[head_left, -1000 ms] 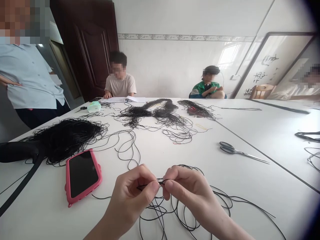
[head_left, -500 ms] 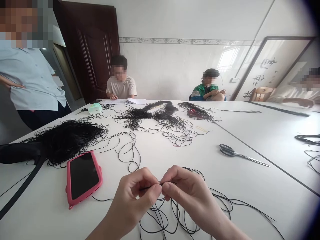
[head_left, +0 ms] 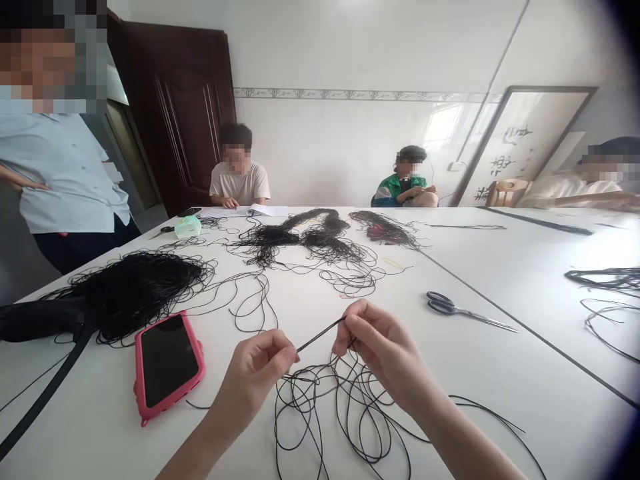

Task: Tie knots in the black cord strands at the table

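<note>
Between my two hands runs a short taut stretch of black cord [head_left: 321, 335]. My left hand [head_left: 261, 365] pinches its lower end between thumb and fingers. The upper end is pinched by my right hand [head_left: 376, 337], which sits higher and farther right. Loose loops of the cord [head_left: 345, 417] hang and spread on the white table [head_left: 500, 380] below my hands. My fingers partly cover the cord where they grip it.
A phone in a pink case [head_left: 170, 363] lies left of my hands, near a large black cord heap [head_left: 145, 287]. Scissors [head_left: 470, 312] lie to the right. More cord bundles [head_left: 305, 237] lie farther back. Several people are around the table, one standing [head_left: 65, 173] at left.
My hands have drawn apart, from nearly touching to a gap spanned by the cord. The right hand rose; the left moved slightly left. The view has tilted a little.
</note>
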Demonstrator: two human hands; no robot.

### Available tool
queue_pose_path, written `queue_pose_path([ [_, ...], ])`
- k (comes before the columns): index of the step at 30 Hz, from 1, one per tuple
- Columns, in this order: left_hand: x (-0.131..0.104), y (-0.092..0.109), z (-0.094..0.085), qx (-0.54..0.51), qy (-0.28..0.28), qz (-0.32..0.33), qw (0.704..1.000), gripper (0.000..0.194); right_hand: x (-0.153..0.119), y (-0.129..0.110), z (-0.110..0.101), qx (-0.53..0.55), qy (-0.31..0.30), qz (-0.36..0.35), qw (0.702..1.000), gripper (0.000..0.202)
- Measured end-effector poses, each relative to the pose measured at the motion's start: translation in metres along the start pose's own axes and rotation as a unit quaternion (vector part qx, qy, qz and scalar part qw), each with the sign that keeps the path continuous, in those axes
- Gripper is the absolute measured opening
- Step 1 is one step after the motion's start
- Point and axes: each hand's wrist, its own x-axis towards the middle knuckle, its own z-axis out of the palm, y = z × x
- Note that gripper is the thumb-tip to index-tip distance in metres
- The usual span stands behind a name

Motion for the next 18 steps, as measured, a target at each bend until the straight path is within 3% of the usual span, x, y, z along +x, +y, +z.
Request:
queue_pose_path([
  [3,0.003,0.0,-0.009,-0.016,0.015,-0.003,1.0,0.033,0.004,-0.009,-0.01,0.036,0.046,-0.019,0.998,0.032],
  [10,-0.004,0.011,-0.031,-0.005,0.041,0.063,0.997,0.04,0.015,-0.033,-0.027,0.022,0.105,-0.105,0.989,0.03],
  [18,-0.058,0.033,-0.048,0.004,0.088,0.017,0.996,0.047,0.035,-0.097,-0.027,-0.058,0.102,-0.17,0.978,0.025],
])
